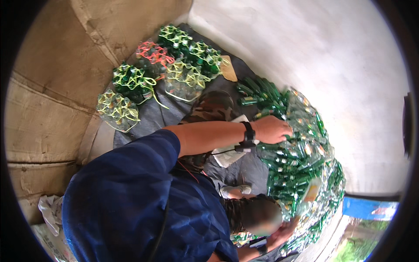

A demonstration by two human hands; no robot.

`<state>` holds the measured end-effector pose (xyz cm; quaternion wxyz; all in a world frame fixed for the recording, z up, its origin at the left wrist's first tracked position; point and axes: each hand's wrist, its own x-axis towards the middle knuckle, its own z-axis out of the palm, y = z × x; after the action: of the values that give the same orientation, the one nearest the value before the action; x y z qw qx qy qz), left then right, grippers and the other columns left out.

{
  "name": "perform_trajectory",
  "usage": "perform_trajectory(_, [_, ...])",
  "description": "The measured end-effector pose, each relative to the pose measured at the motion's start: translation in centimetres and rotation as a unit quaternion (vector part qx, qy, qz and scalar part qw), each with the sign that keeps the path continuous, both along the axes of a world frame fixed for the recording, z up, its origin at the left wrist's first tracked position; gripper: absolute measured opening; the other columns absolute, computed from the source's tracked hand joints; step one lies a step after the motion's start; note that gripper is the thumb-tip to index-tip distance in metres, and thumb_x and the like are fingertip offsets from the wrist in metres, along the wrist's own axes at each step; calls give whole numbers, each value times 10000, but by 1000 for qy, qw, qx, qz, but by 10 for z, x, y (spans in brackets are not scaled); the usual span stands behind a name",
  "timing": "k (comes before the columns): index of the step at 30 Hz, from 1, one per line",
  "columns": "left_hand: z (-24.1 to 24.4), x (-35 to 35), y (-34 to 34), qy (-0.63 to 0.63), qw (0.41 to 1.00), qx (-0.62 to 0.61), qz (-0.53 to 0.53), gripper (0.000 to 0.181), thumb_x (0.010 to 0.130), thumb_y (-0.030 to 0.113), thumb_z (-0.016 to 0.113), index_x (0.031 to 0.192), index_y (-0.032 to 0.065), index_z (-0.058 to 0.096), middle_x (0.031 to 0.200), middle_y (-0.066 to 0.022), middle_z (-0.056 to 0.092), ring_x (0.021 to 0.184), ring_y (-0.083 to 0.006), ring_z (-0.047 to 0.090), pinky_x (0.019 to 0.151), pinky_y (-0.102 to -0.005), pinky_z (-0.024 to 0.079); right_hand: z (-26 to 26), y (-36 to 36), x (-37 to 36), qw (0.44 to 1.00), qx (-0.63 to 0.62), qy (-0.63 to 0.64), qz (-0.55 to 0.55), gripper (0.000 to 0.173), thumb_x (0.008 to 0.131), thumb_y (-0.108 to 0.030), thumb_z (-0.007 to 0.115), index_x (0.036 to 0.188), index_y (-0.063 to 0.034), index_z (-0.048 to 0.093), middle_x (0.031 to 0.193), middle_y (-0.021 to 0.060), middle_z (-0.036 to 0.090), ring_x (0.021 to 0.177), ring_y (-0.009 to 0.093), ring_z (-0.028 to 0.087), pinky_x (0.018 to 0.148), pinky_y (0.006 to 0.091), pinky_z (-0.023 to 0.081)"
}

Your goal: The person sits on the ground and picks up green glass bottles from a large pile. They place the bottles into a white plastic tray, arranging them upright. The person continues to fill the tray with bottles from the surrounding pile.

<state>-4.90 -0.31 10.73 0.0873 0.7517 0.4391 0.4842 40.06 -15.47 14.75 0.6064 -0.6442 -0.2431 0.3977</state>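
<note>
My left hand (272,129), with a black band on its wrist, reaches to the near side of a heap of glass bottles (294,163). Its fingers are curled at some green glass; whether they hold a bottle is hidden. Lower in the view, my right hand (282,231) is closed at the narrow end of a clear glass bottle (310,194). That bottle bears a yellowish label and is blurred, tilted over the heap. Most bottles in the heap are green and lie on their sides, with clear ones among them.
Several bottle bundles stand upright at upper left, tied with yellow-green cord (186,70) or red cord (154,50). Cardboard (228,68) lies beside them on the dark sheet (163,114). A pale slab (229,158) is near my leg. A white wall (294,42) rises behind the heap.
</note>
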Motion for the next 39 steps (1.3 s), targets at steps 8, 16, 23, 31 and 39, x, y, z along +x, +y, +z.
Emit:
perform_trajectory(8, [26, 2, -6, 44, 992, 121, 7, 232, 898, 177, 661, 1127, 140, 660, 870, -51, 587, 738, -269, 620, 676, -422, 490, 24, 41, -62, 984, 20, -36, 171, 484, 1037, -431, 593, 1174, 34, 591, 660, -87, 265, 521, 29, 233, 437, 219, 185])
perform_trajectory(16, [49, 78, -47, 181, 941, 266, -107, 340, 936, 222, 587, 1270, 169, 613, 1299, -44, 617, 1424, -250, 440, 1230, -450, 277, 29, 31, -135, 958, 29, -71, 276, 344, 1024, -410, 612, 962, -72, 610, 580, -86, 354, 454, 33, 285, 398, 224, 210])
perform_trajectory(23, [49, 79, -67, 259, 929, 174, -198, 245, 946, 221, 567, 1169, 129, 615, 1157, -26, 622, 1231, -210, 557, 1153, -453, 353, 30, 8, -160, 925, 14, -110, 365, 333, 1017, -390, 640, 1012, -57, 639, 561, -76, 384, 453, 32, 316, 419, 217, 229])
perform_trajectory(31, [94, 51, -33, 73, 971, 217, -74, 346, 827, 101, 717, 1160, 105, 623, 1084, -58, 633, 1114, -230, 593, 1017, -439, 437, 35, -24, -60, 949, 95, -252, 164, 252, 1040, -282, 603, 1021, -57, 712, 707, -101, 471, 575, 19, 365, 524, 222, 267])
perform_trajectory(39, [76, -41, 49, -62, 998, 13, 13, 490, 852, 116, 761, 1300, 40, 579, 1070, -123, 645, 986, -295, 621, 901, -398, 504, -43, -169, 164, 683, -416, -600, 36, 393, 863, -276, 654, 1019, 83, 680, 945, 294, 677, 889, 502, 614, 816, 541, 484])
